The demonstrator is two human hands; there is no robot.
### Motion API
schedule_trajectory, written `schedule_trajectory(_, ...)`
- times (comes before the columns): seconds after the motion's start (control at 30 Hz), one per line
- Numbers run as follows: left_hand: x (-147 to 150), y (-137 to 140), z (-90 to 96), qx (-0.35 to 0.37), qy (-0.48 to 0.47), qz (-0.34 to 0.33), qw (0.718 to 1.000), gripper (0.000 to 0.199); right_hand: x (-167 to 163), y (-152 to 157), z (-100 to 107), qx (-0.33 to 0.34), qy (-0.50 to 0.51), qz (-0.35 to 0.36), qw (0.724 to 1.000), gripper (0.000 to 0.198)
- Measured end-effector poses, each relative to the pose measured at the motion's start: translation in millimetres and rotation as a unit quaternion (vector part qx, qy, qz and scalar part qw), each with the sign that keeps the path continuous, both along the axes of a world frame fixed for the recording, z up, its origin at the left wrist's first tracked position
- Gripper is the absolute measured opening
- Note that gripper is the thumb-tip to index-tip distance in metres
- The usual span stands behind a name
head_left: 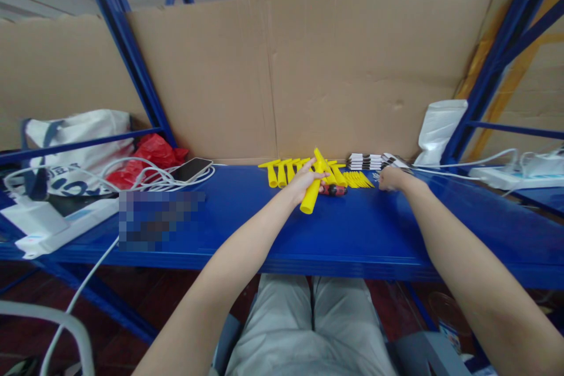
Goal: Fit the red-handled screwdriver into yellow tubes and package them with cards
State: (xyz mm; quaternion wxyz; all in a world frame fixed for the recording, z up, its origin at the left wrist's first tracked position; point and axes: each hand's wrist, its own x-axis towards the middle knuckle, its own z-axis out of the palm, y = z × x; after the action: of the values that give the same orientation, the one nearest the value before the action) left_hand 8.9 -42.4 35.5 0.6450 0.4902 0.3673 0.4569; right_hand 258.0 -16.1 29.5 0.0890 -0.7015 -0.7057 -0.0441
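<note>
My left hand (302,182) is wrapped round a yellow plastic tube with a tapered upper end (311,198), held at a tilt above the blue shelf top. Behind that hand stands a row of similar yellow T-shaped pieces (281,176). A red and black object (335,190), partly hidden, lies just right of the held tube. Small flat yellow pieces (358,180) lie in an overlapping row between my hands. My right hand (389,178) is closed beside black-and-white packets (365,161); whatever its fingers hold is hidden.
A cardboard panel (343,70) backs the blue shelf (247,229). To the left are a phone (192,170), coiled white cables, a red plastic bag (154,155), a cloth bag (88,129) and a power strip (70,226). A white pouch (439,129) leans at the right.
</note>
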Motion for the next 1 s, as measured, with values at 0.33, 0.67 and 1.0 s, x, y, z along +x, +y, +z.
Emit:
schedule_trajectory(0.33,0,1,-1.4,0.003,-0.006,-0.016,1.0,0.081,-14,-10,9,-0.094,-0.095,-0.042,0.99,0.016)
schedule_trajectory(0.67,-1,-1,-2.3,0.011,0.003,-0.08,0.997,0.08,-17,-4,12,0.066,0.134,0.057,0.987,0.01)
schedule_trajectory(1.0,1,-4,-7.1,0.016,0.019,-0.151,0.988,0.081,-61,-9,16,0.173,0.451,0.25,0.839,0.015)
